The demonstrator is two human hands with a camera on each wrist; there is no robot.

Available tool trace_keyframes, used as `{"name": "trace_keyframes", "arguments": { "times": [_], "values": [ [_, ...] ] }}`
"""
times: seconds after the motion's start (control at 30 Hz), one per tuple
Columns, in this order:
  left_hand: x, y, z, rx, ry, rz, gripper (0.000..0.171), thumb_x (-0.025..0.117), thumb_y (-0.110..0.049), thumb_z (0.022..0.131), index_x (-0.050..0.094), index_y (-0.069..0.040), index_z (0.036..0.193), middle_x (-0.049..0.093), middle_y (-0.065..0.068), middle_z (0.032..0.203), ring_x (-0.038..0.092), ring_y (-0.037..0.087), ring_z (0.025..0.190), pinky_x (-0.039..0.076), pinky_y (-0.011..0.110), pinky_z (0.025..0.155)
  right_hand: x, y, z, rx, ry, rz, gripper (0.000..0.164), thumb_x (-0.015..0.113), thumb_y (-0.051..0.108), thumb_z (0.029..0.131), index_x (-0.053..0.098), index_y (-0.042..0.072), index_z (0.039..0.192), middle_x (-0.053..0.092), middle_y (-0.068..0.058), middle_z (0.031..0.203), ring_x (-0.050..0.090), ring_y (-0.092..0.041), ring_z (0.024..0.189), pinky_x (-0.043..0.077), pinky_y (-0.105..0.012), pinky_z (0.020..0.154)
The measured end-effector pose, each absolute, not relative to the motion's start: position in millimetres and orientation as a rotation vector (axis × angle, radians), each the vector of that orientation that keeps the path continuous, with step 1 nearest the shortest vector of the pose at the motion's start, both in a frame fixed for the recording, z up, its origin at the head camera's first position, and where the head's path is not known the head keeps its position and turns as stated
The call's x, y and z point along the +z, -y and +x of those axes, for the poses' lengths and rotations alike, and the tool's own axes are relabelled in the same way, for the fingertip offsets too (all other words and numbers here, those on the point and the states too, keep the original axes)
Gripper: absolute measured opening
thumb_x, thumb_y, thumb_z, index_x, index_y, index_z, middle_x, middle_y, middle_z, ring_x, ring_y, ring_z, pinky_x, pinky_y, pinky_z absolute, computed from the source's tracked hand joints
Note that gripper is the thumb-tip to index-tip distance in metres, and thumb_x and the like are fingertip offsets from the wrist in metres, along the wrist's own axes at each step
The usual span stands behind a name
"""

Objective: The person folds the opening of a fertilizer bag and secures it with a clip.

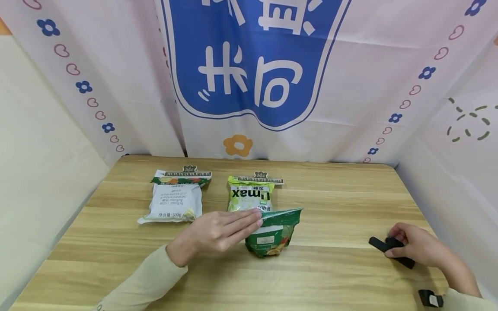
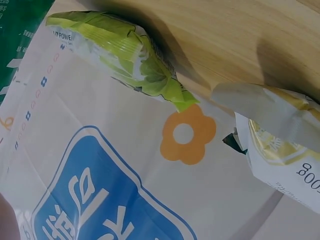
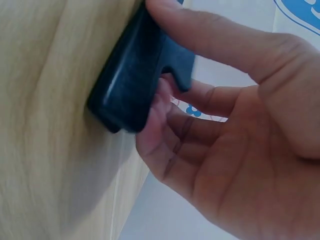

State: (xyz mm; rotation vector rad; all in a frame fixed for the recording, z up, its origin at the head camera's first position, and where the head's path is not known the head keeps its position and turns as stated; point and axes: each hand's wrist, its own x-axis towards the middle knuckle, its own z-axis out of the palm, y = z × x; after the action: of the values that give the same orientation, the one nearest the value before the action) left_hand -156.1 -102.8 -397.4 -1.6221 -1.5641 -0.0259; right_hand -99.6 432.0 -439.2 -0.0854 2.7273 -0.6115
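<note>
In the head view my left hand (image 1: 221,231) pinches the top edge of a green bag (image 1: 268,242) near its left corner; the thumb is hidden there. The bag stands on the table in front of a lime-green and white bag (image 1: 250,198), partly covering it. At the right, my right hand (image 1: 418,244) grips a black bag clip (image 1: 400,255) just above the table. In the right wrist view the thumb lies on one side of the clip (image 3: 127,80), with fingertips on the other.
A white bag (image 1: 177,201) lies at the left of the wooden table (image 1: 330,276). Piano-key clips with bear tops, a left clip (image 1: 188,173) and a middle clip (image 1: 260,179), cross the two rear bags' top edges. A printed curtain (image 1: 350,108) hangs behind the table.
</note>
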Motion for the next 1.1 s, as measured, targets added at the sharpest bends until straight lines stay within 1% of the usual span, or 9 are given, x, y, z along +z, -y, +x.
{"name": "trace_keyframes", "arguments": {
  "times": [0.17, 0.33, 0.43, 0.5, 0.63, 0.7, 0.8, 0.97, 1.1],
  "values": [
    [-398, 102, -157, -0.033, 1.570, -1.617, 0.030, 0.050, 0.001, 0.108, 0.077, 0.000, 0.121, 0.079, 0.015, 0.121, 0.078, 0.022, 0.112, 0.064, 0.028, 0.091, -437, -429, -98, -0.604, -2.733, -0.127, 0.039, 0.085, 0.032, 0.088, 0.073, 0.003, 0.110, 0.059, 0.000, 0.084, 0.045, -0.004, 0.071, 0.037, -0.021, 0.061],
    [-397, 102, -158, -0.030, 1.558, -1.614, 0.029, 0.051, 0.001, 0.108, 0.077, 0.000, 0.121, 0.079, 0.014, 0.120, 0.078, 0.021, 0.112, 0.064, 0.027, 0.091, -435, -423, -95, -0.625, -2.825, -0.275, 0.015, 0.082, 0.023, 0.091, 0.076, 0.013, 0.100, 0.045, 0.003, 0.074, 0.036, -0.003, 0.065, 0.028, -0.023, 0.057],
    [-397, 102, -158, -0.033, 1.551, -1.614, 0.029, 0.051, 0.001, 0.107, 0.077, 0.000, 0.121, 0.079, 0.014, 0.120, 0.078, 0.022, 0.111, 0.064, 0.028, 0.092, -432, -416, -94, -0.646, -2.896, -0.338, 0.008, 0.080, 0.019, 0.093, 0.074, 0.015, 0.095, 0.043, 0.004, 0.072, 0.034, -0.002, 0.064, 0.026, -0.023, 0.055],
    [-398, 102, -158, -0.040, 1.548, -1.615, 0.029, 0.051, 0.001, 0.107, 0.077, 0.000, 0.121, 0.079, 0.015, 0.119, 0.078, 0.022, 0.112, 0.064, 0.028, 0.092, -428, -410, -93, -0.664, -2.955, -0.370, 0.008, 0.079, 0.018, 0.093, 0.072, 0.018, 0.091, 0.041, 0.005, 0.071, 0.033, -0.001, 0.064, 0.026, -0.023, 0.054],
    [-398, 102, -159, -0.053, 1.546, -1.611, 0.028, 0.051, 0.000, 0.108, 0.077, 0.000, 0.120, 0.079, 0.014, 0.119, 0.078, 0.022, 0.111, 0.064, 0.028, 0.091, -415, -397, -94, -0.690, -3.058, -0.453, 0.007, 0.079, 0.015, 0.094, 0.076, 0.015, 0.100, 0.043, 0.007, 0.072, 0.036, 0.002, 0.067, 0.029, -0.021, 0.055],
    [-398, 102, -159, -0.057, 1.549, -1.605, 0.028, 0.051, 0.000, 0.108, 0.077, 0.000, 0.120, 0.080, 0.014, 0.118, 0.078, 0.021, 0.111, 0.065, 0.028, 0.091, -409, -392, -94, -0.701, -3.089, -0.501, 0.021, 0.079, 0.013, 0.093, 0.077, 0.009, 0.114, 0.049, 0.009, 0.076, 0.041, 0.004, 0.070, 0.034, -0.020, 0.056],
    [-398, 103, -158, -0.063, 1.556, -1.600, 0.029, 0.051, 0.000, 0.108, 0.077, 0.000, 0.120, 0.080, 0.014, 0.118, 0.079, 0.021, 0.110, 0.065, 0.028, 0.090, -401, -386, -94, -0.721, -3.110, -0.554, 0.027, 0.079, 0.010, 0.093, 0.076, 0.004, 0.119, 0.057, 0.012, 0.081, 0.047, 0.006, 0.074, 0.041, -0.019, 0.058],
    [-399, 103, -158, -0.068, 1.563, -1.598, 0.029, 0.050, 0.000, 0.108, 0.077, 0.000, 0.120, 0.080, 0.014, 0.118, 0.079, 0.021, 0.110, 0.065, 0.028, 0.089, -391, -376, -95, -0.707, -3.157, -0.636, 0.027, 0.081, 0.008, 0.090, 0.077, 0.008, 0.117, 0.061, 0.015, 0.085, 0.052, 0.009, 0.077, 0.047, -0.018, 0.060],
    [-399, 103, -158, -0.064, 1.563, -1.596, 0.029, 0.050, 0.000, 0.108, 0.077, 0.000, 0.120, 0.080, 0.014, 0.118, 0.079, 0.021, 0.110, 0.065, 0.028, 0.089, -387, -370, -95, -0.700, -3.191, -0.692, 0.027, 0.083, 0.005, 0.088, 0.077, 0.009, 0.113, 0.063, 0.015, 0.087, 0.052, 0.009, 0.076, 0.047, -0.017, 0.060]
  ]
}}
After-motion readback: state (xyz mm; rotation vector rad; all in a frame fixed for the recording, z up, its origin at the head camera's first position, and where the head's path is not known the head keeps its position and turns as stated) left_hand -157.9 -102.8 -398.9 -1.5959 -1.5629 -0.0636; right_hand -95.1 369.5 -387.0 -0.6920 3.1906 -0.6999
